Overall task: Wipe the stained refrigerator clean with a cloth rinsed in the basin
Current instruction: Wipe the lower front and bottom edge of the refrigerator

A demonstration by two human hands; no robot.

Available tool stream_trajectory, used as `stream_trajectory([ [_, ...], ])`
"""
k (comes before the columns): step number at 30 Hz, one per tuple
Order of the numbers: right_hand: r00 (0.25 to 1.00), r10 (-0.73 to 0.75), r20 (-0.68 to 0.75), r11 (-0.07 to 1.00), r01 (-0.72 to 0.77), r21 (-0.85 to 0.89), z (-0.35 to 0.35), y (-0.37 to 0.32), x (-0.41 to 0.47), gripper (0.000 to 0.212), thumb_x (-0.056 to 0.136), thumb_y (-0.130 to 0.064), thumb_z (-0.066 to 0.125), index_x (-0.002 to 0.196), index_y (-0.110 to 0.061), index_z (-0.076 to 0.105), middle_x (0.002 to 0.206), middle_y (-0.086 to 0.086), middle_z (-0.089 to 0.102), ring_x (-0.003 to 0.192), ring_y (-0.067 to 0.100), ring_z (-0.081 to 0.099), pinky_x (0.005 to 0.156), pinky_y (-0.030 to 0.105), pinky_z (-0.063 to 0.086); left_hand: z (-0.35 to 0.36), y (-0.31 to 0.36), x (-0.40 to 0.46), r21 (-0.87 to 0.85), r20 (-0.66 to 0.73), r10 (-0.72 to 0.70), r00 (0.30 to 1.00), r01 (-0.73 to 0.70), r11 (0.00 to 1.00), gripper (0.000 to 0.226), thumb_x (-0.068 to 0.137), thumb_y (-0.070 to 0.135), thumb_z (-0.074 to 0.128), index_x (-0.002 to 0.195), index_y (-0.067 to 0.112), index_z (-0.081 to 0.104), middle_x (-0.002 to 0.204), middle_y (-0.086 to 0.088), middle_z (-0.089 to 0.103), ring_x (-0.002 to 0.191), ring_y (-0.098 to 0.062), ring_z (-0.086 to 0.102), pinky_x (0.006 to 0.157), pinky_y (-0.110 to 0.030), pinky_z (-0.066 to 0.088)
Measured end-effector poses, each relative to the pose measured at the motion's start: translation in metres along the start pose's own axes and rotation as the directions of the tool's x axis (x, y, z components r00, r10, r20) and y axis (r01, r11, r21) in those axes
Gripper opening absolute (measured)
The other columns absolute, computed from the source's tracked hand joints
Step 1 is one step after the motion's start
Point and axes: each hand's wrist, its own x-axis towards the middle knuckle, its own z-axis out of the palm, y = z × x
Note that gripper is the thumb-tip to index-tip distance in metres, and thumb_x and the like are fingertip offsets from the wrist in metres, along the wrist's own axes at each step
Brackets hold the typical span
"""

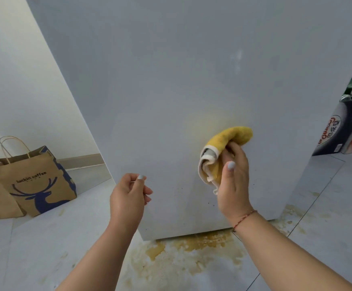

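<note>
Pale floor tiles (328, 238) carry a yellowish spill (192, 248) under the grey refrigerator (171, 91), whose lower panel we face. Our right hand (233, 181) grips the yellow cloth (229, 137), bunched against the panel beside a faint yellow stain (210, 122). Our left hand (129, 196) hangs loosely curled, holding nothing. We judge the cloth soft, light and limp, best held bunched in the palm. Its long axis runs from lower left up to the right.
</note>
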Motion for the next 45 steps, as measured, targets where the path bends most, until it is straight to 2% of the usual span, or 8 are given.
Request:
stream_trajectory([
  [5,0.951,-0.297,0.091,0.754,0.292,-0.589,0.032,0.035,0.005,0.051,0.102,-0.046,0.024,0.127,-0.021,0.061,0.139,0.004,0.041,0.130,0.029,0.038,0.112,0.051,0.016,-0.024,-0.001,0.003,-0.035,-0.261,0.056,0.964,-0.068,0.997,0.013,0.099,0.022,0.044,0.092,0.019,0.055,0.075,-0.004,0.063,0.065,-0.019,0.057,0.067,-0.039,0.049],
  [9,0.895,-0.422,0.146,0.674,0.417,-0.609,0.058,0.043,0.008,0.045,0.101,-0.043,0.031,0.141,-0.024,0.039,0.149,0.005,0.028,0.140,0.031,0.024,0.117,0.049,0.010,-0.047,-0.009,0.019,-0.001,-0.321,0.086,0.943,-0.091,0.996,0.020,0.101,0.027,0.038,0.110,0.022,0.054,0.093,0.004,0.058,0.084,-0.015,0.055,0.076,-0.036,0.047],
  [15,0.726,-0.612,0.315,0.461,0.650,-0.604,0.125,0.009,0.018,0.053,0.096,-0.044,0.047,0.146,-0.033,0.035,0.153,0.000,0.024,0.144,0.026,0.014,0.116,0.054,0.008,-0.059,-0.010,0.045,-0.205,-0.043,-0.052,0.998,0.042,0.978,0.054,0.104,0.045,0.014,0.122,0.025,0.061,0.123,0.005,0.063,0.121,-0.011,0.053,0.107,-0.034,0.034],
  [23,0.288,-0.530,0.798,-0.034,0.932,-0.360,0.148,0.059,-0.031,0.054,0.096,-0.007,0.026,0.147,-0.023,0.037,0.153,-0.005,0.035,0.143,0.017,0.029,0.120,0.045,0.001,-0.059,-0.006,0.049,-0.318,-0.033,-0.124,0.992,0.107,0.942,0.052,0.105,0.044,0.019,0.100,0.027,0.068,0.101,0.009,0.071,0.106,-0.009,0.062,0.110,-0.040,0.035],
  [26,0.317,-0.526,0.789,-0.018,0.923,-0.383,0.126,0.084,-0.042,0.051,0.096,-0.009,0.032,0.144,-0.020,0.039,0.152,-0.004,0.036,0.140,0.018,0.031,0.120,0.046,0.005,-0.059,-0.006,0.049,-0.308,-0.019,-0.121,0.993,0.109,0.945,0.050,0.105,0.044,0.020,0.100,0.029,0.068,0.103,0.010,0.071,0.105,-0.008,0.062,0.109,-0.041,0.036],
  [34,0.700,-0.588,0.404,0.409,0.689,-0.599,0.118,0.040,-0.022,0.065,0.086,-0.025,0.063,0.145,-0.018,0.036,0.148,0.003,0.031,0.139,0.024,0.029,0.116,0.054,0.018,-0.065,-0.009,0.048,-0.312,0.047,-0.104,0.993,0.114,0.943,0.049,0.105,0.043,0.020,0.105,0.032,0.068,0.105,0.014,0.071,0.107,-0.004,0.062,0.110,-0.041,0.034],
  [40,0.596,-0.581,0.554,0.285,0.787,-0.547,0.159,0.021,-0.024,0.070,0.088,-0.015,0.052,0.151,-0.027,0.024,0.159,0.000,0.012,0.148,0.025,-0.008,0.118,0.050,-0.009,-0.069,-0.016,0.050,-0.351,0.083,-0.112,0.990,0.134,0.927,0.052,0.104,0.046,0.020,0.121,0.024,0.064,0.113,0.010,0.070,0.112,-0.006,0.060,0.113,-0.041,0.031],
  [45,0.373,-0.530,0.761,0.048,0.910,-0.413,0.165,0.031,-0.035,0.068,0.087,-0.021,0.043,0.152,-0.026,0.023,0.159,-0.002,0.019,0.147,0.021,0.012,0.118,0.047,-0.010,-0.068,-0.021,0.052,-0.417,0.079,-0.131,0.988,0.152,0.896,0.052,0.104,0.044,0.024,0.120,0.018,0.065,0.116,0.005,0.070,0.115,-0.011,0.061,0.112,-0.040,0.034],
])
